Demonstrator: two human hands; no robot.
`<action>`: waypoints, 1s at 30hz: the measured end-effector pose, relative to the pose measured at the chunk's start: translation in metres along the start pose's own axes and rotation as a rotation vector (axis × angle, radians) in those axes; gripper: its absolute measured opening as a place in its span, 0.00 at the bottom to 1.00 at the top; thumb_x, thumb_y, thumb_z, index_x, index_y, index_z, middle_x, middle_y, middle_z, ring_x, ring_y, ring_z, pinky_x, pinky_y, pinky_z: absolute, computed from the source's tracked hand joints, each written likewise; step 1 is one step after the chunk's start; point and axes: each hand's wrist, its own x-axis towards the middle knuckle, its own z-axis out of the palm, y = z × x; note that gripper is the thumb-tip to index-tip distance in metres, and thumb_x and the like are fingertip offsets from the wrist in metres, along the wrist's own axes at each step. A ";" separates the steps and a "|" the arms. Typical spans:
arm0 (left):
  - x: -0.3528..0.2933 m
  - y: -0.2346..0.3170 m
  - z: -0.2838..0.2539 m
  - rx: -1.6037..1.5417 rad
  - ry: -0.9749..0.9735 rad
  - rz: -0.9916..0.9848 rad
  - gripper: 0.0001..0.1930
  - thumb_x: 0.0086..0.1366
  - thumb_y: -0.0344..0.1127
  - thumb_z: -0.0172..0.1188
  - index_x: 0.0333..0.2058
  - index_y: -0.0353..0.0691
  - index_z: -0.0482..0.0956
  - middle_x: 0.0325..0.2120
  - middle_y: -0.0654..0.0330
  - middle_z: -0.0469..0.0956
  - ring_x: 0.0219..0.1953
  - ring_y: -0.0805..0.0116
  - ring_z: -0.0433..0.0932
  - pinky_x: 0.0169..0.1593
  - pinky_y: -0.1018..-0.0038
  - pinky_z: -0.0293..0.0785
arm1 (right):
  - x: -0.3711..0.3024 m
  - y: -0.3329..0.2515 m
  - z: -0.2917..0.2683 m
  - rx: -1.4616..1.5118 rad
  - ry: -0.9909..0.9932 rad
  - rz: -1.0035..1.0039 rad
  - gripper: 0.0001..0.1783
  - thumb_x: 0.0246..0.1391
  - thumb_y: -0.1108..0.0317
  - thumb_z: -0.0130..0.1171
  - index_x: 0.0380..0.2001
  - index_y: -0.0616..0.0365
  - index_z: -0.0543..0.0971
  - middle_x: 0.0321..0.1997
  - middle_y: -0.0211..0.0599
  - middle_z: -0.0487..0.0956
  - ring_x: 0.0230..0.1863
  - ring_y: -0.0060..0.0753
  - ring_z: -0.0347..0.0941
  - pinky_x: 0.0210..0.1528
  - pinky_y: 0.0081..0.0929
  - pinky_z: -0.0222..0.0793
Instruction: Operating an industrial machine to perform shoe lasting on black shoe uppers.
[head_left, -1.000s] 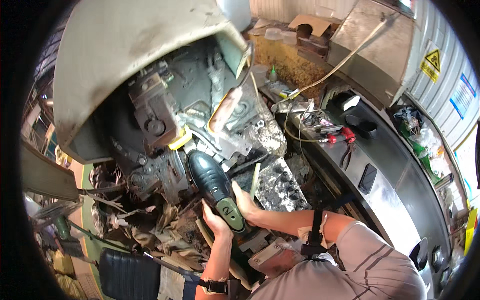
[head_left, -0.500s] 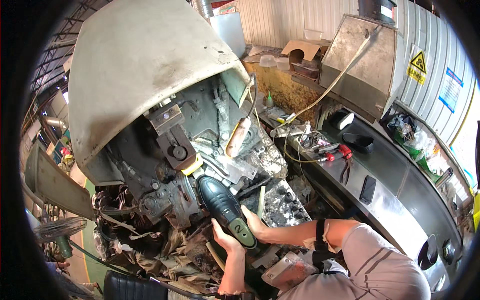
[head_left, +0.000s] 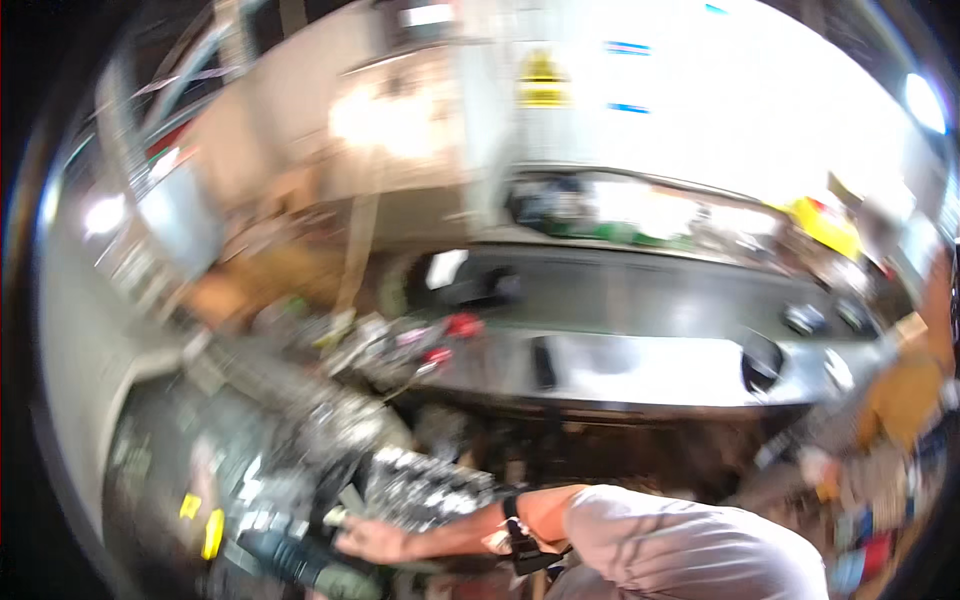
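Note:
The whole picture is smeared by motion. Low on the left, a dark shoe (head_left: 282,556) lies beside the yellow-padded part (head_left: 212,534) of the machine, its greenish heel end (head_left: 345,582) toward the lower edge. My right hand (head_left: 375,541) is just right of the shoe, its forearm coming in from the right. Its fingers are too blurred to show whether they touch the shoe or a small pale piece near their tips. My left hand is out of the picture.
Beyond my arm runs a metal bench (head_left: 650,365) with a black phone-like slab (head_left: 543,362) and a dark belt (head_left: 640,290) carrying several dark shoes. Red-handled tools (head_left: 437,356) lie at its left end. A large pale machine hood (head_left: 85,370) stands at far left.
The view has swung right, so machine and shoe now sit lower left. My left hand, earlier holding the shoe, has left the picture; my right hand, earlier on the shoe, is now blurred beside it.

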 end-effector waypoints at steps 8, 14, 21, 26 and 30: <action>0.025 -0.057 0.012 0.919 -0.085 0.512 0.16 0.69 0.36 0.59 0.48 0.27 0.79 0.42 0.48 0.82 0.43 0.55 0.81 0.49 0.60 0.79 | -0.197 0.048 -0.238 0.057 0.563 -0.069 0.29 0.63 0.68 0.54 0.67 0.55 0.68 0.34 0.49 0.83 0.36 0.46 0.82 0.44 0.37 0.75; -0.040 -0.092 0.134 0.769 -0.253 0.534 0.17 0.71 0.36 0.57 0.50 0.28 0.77 0.43 0.47 0.82 0.44 0.55 0.81 0.50 0.61 0.79 | -0.313 0.126 -0.317 0.147 0.884 0.251 0.28 0.62 0.68 0.56 0.66 0.55 0.69 0.49 0.53 0.82 0.50 0.40 0.80 0.54 0.36 0.74; -0.141 -0.165 0.251 0.863 -0.361 0.256 0.21 0.73 0.38 0.56 0.58 0.29 0.73 0.47 0.45 0.79 0.49 0.52 0.79 0.54 0.61 0.77 | -0.541 0.204 -0.461 -0.239 1.926 0.451 0.38 0.54 0.66 0.64 0.67 0.64 0.63 0.61 0.57 0.73 0.62 0.53 0.70 0.63 0.43 0.66; -0.160 -0.229 0.297 0.979 -0.504 0.164 0.22 0.73 0.39 0.56 0.59 0.31 0.72 0.49 0.41 0.77 0.47 0.48 0.78 0.51 0.57 0.77 | -0.688 0.245 -0.519 -0.203 2.046 1.222 0.57 0.48 0.49 0.69 0.70 0.75 0.53 0.72 0.69 0.56 0.74 0.66 0.49 0.76 0.47 0.45; -0.171 -0.258 0.328 1.027 -0.614 0.184 0.23 0.73 0.41 0.54 0.58 0.30 0.72 0.50 0.42 0.77 0.46 0.48 0.78 0.50 0.57 0.77 | -0.720 0.262 -0.529 0.709 2.136 0.647 0.41 0.43 0.73 0.67 0.62 0.65 0.61 0.44 0.39 0.74 0.31 0.29 0.76 0.20 0.25 0.74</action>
